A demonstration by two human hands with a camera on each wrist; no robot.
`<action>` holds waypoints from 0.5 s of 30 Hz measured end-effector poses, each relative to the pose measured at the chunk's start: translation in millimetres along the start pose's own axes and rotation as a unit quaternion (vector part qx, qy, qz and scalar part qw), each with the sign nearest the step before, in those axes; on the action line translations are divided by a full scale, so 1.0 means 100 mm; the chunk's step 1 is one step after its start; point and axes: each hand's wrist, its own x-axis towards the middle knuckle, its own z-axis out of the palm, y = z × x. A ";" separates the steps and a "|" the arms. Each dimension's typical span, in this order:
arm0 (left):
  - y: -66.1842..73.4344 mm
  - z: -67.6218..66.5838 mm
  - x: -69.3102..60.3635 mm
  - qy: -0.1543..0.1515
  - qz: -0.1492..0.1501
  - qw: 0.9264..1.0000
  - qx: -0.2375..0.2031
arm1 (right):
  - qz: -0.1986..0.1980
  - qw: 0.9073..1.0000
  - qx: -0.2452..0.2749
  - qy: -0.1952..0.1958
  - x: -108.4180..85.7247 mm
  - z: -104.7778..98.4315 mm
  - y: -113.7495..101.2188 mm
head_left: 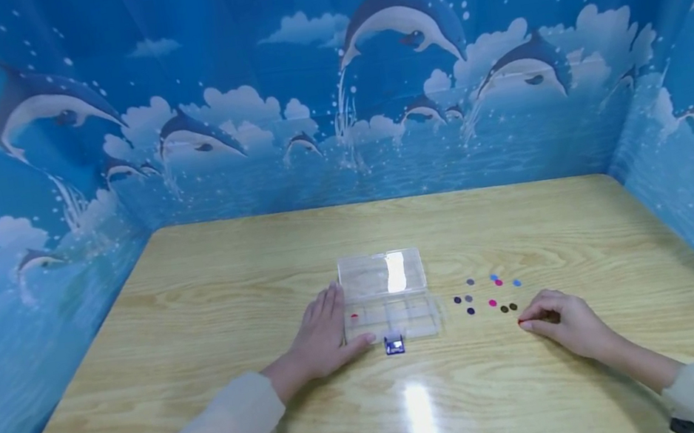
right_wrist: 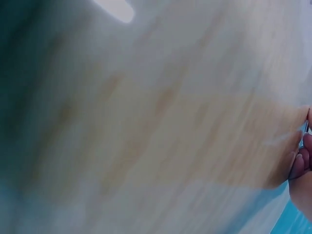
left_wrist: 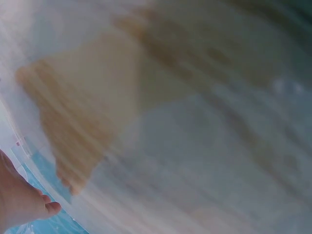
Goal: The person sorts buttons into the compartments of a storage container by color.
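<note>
A clear plastic box point(head_left: 413, 319) stands mid-table, its lid point(head_left: 366, 277) folded back, with a small red piece point(head_left: 354, 316) in its left part. My left hand point(head_left: 324, 336) lies flat along the box's left side, thumb at the front edge; part of it shows in the left wrist view point(left_wrist: 22, 200). To the right, my right hand point(head_left: 568, 325) pinches a small red piece point(head_left: 520, 321) between thumb and fingertips. At the edge of the right wrist view the hand point(right_wrist: 302, 170) shows only in part.
Several small round pieces, dark point(head_left: 471, 311), pink point(head_left: 492, 303) and blue point(head_left: 517, 283), lie between the box and my right hand. A small dark blue item point(head_left: 395, 345) sits at the box's front edge. A dolphin-printed curtain point(head_left: 282, 144) surrounds the table point(head_left: 226, 264).
</note>
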 end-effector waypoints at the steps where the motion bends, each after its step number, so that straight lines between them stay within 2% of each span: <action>1: 0.00 0.00 0.00 -0.001 -0.001 1.000 0.000 | 0.000 1.000 0.002 -0.003 0.00 0.00 0.00; 10: 0.00 0.00 0.00 -0.004 -0.006 1.000 0.003 | 0.020 0.999 -0.010 -0.024 0.02 0.01 -0.05; 15: 0.00 0.00 -0.01 0.002 -0.002 1.000 -0.001 | 0.006 0.999 -0.036 -0.028 0.02 0.01 -0.06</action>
